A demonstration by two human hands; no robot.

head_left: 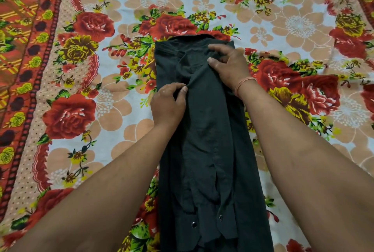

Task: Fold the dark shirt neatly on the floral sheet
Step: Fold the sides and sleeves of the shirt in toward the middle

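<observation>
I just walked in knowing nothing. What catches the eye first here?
The dark shirt lies as a long narrow strip down the middle of the bright red-and-orange floral sheet, which fills the whole view. Near the shirt's far end, the left hand pinches a crease and the right hand holds the cloth just beyond it.

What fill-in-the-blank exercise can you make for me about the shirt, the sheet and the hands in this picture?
1. The dark shirt lies on a sheet printed with ____.
2. The orange band is worn on the ____ wrist.
3. ____ shiny snaps show near the shirt's near end.
4. The left hand pinches a fold of the ____.

Missing words: flowers; right; Two; shirt.
</observation>
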